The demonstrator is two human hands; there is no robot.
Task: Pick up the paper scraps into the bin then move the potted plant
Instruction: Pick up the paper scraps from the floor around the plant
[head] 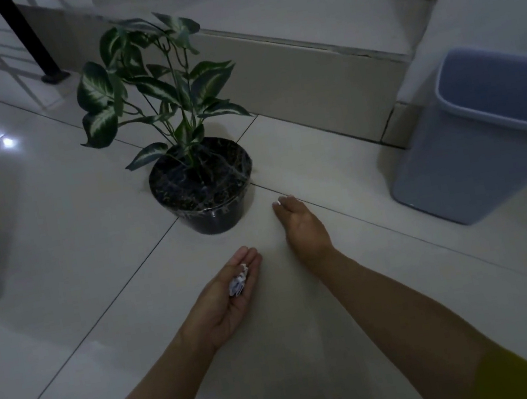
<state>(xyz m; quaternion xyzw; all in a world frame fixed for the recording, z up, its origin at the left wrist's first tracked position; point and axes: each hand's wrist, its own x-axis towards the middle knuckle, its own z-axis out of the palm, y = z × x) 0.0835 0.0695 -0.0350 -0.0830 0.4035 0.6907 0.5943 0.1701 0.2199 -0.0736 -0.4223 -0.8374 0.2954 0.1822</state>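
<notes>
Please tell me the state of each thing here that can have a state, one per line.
Potted plant: upright on the floor, untouched.
Bin: stands on the floor, no lid, contents hidden.
Left hand: palm up, cupped, holds paper scraps.
Right hand: reaches low near the potted plant; whether it pinches anything is unclear.

The floor [53, 232] is smooth, glossy tile that mirrors a light near its left edge. The pot [217, 218] looks like shiny black plastic with clear film stretched over rough soil, and the bin [456, 162] is smooth, matt blue-grey plastic. The paper scraps [238, 282] in the left hand [227, 305] are crumpled white paper.
</notes>
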